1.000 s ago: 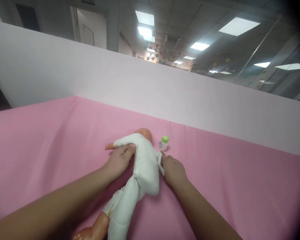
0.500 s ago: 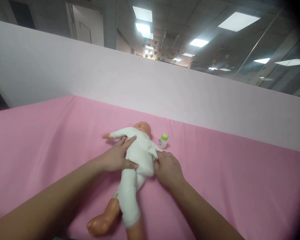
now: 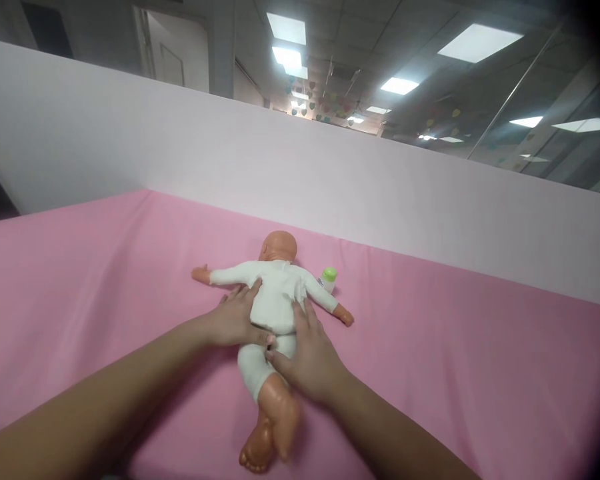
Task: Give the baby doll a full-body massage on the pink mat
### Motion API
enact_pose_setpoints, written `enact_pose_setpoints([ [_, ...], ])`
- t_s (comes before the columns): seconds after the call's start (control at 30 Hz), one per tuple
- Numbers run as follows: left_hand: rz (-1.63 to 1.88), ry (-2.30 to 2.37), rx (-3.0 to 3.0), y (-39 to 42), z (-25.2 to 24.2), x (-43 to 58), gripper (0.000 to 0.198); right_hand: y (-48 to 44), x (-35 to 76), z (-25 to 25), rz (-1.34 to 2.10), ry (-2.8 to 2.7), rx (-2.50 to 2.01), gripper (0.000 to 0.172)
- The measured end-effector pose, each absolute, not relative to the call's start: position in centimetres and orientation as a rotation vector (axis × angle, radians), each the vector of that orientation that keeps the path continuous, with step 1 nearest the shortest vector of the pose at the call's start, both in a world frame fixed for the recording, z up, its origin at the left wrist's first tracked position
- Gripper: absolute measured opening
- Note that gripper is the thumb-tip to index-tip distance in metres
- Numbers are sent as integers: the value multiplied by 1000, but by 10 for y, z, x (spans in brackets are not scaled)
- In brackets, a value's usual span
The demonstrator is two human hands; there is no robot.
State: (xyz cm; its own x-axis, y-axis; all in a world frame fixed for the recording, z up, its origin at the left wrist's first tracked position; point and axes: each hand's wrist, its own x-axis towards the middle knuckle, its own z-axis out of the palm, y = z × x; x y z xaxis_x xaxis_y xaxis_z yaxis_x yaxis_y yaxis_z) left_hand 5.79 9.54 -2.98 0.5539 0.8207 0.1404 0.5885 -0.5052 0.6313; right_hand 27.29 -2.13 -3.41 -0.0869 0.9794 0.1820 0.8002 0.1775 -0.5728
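Observation:
A baby doll [image 3: 275, 303] in a white suit lies on its front on the pink cover, the back of its bald head towards the far wall. Both its arms stretch out sideways, and its bare lower legs cross, slightly blurred. My left hand [image 3: 235, 319] holds the left side of the torso, thumb across the lower back. On the opposite side, my right hand [image 3: 314, 353] grips the waist and hip, fingers along the back and thumb near the left one. Beyond the doll's right-hand arm stands a small bottle [image 3: 329, 279] with a green cap, partly hidden.
The pink cover [image 3: 455, 360] spreads across the surface and has some creases. A white wall panel [image 3: 300, 173] borders it at the back and left. Behind the panel are a door [image 3: 177, 50] and lit ceiling lamps [image 3: 480, 43].
The doll has turned from its tilted side onto its front; its right-hand arm now shows and its legs have crossed. My right hand has moved from the doll's side onto its back and hip.

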Motion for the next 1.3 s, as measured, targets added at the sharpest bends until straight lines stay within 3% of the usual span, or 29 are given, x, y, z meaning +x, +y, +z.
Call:
enact_pose_setpoints([
  [0.13, 535, 1177, 2352, 99, -35, 57, 147, -21, 282, -30, 517, -1946, -1654, 108],
  [0.37, 408, 1037, 2306, 118, -27, 31, 136, -22, 294, -35, 321, -2027, -1574, 95],
  [0.53, 333, 1232, 2425, 107, -4, 28, 126, -19, 289, -35, 18, -1926, -1569, 62],
  [0.67, 517, 1198, 2614, 86, 13, 41, 100, -14, 286, -36, -82, -1909, -1448, 38],
  [0.77, 535, 886, 2737, 75, 11, 55, 83, -12, 285, -40, -71, -1946, -1392, 39],
  [0.83, 494, 827, 2754, 76, 3, 62, 87, -12, 284, -42, -46, -1967, -1401, 41],
  [0.93, 618, 1123, 2662, 87, -5, 64, 95, -12, 285, -43, -20, -1988, -1411, 42],
  [1.1, 857, 1711, 2414, 91, 10, 51, 67, -12, 287, -43, -11, -1994, -1393, 42],
  [1.2, 817, 1546, 2494, 73, 22, 52, 43, -14, 285, -43, -29, -1984, -1378, 39],
  [1.3, 508, 1171, 2665, 50, 20, 61, 21, -17, 280, -40, -61, -1985, -1369, 36],
])
